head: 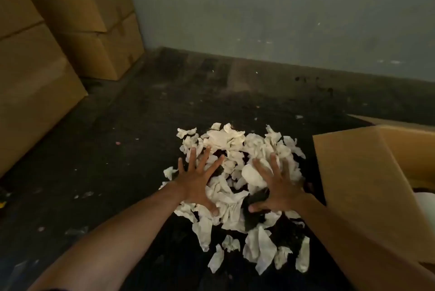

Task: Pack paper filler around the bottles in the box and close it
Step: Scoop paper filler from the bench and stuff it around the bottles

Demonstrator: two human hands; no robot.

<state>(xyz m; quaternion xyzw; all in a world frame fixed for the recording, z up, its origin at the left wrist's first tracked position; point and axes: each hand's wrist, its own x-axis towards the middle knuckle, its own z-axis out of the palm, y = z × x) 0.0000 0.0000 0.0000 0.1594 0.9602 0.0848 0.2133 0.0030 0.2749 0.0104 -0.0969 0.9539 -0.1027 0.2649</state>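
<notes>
- The left hand [196, 181] lies palm down on the near-left part of a heap of paper scraps [237, 173], its grip spread wide, fingers straight and fanned apart, thumb resting on the paper.
- The right hand [279, 188] lies palm down on the right side of the same heap, its grip also spread; the fingers are flat on the paper and hold nothing, though their tips are blurred.
- The paper scraps are white and crumpled, piled on the dark floor [113, 149] between the two hands, with looser pieces strewn toward the viewer.
- An open cardboard box [404, 144] stands just to the right of the heap, its near flap [357, 187] standing up beside the right forearm.
- Something white shows inside the box at the right edge; it may be a bottle, but too little of it is visible to tell.
- Closed cardboard boxes [70, 20] are stacked at the upper left, against a grey wall [270, 8].
- Small bits of litter dot the floor to the left of the arms.
</notes>
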